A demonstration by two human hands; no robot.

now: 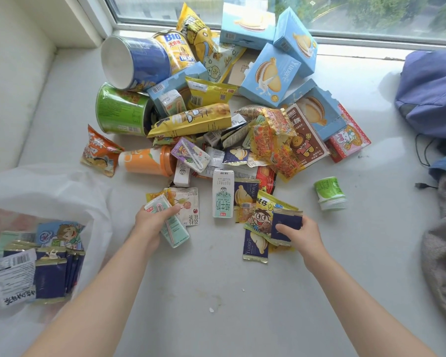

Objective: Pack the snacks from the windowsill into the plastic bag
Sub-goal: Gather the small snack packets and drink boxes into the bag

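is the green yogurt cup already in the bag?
No, the green cup stands on the sill right of the pile, far from the bag at lower left.

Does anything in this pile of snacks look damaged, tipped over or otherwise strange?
Yes. The blue can and the green can lie on their sides, and the orange cup too. One blue box, near the red box, has a torn, open flap. Nothing looks spilled.

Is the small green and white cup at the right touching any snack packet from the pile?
Apart. The head view shows the small green and white cup standing alone, bare white windowsill all around it.
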